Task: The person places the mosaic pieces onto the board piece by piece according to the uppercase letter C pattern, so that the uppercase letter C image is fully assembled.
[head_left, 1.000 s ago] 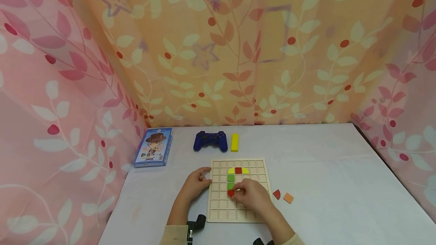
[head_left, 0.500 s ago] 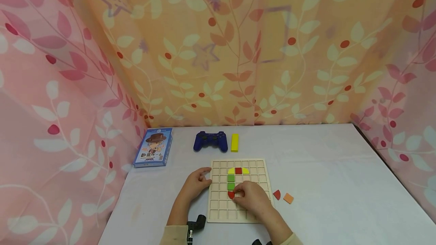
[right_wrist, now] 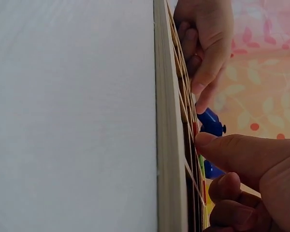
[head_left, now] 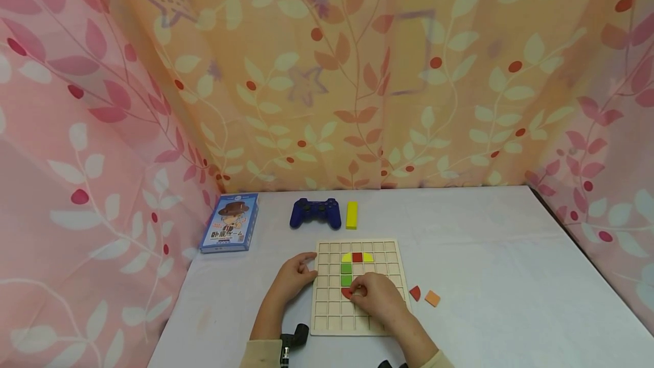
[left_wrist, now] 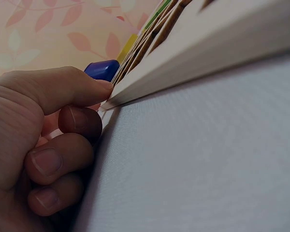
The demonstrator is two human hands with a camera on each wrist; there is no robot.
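A pale wooden grid board (head_left: 327, 308) lies on the white table. My left hand (head_left: 293, 275) holds its left edge; in the left wrist view the thumb (left_wrist: 82, 89) is on the edge and other fingers curl below. My right hand (head_left: 377, 296) reaches over the board from the right. Its thumb and index finger pinch a red quarter-circle tile (head_left: 346, 293), partly covered by the fingertips, just below two green square tiles (head_left: 346, 280). Higher on the grid, a red square tile (head_left: 357, 257) sits between two yellow quarter-circle tiles (head_left: 347, 258).
Right of the board lie another red quarter-circle tile (head_left: 415, 293) and an orange square tile (head_left: 432, 299). Behind the board are a blue game controller (head_left: 315, 213) and a yellow bar (head_left: 352, 215). A blue card-game box (head_left: 230, 222) lies back left. Floral curtains (head_left: 327, 129) surround the table.
The red tile under my right fingertips has shifted slightly towards me, and more of its curved edge shows. My right hand has moved slightly down; my left hand stays on the board's edge.
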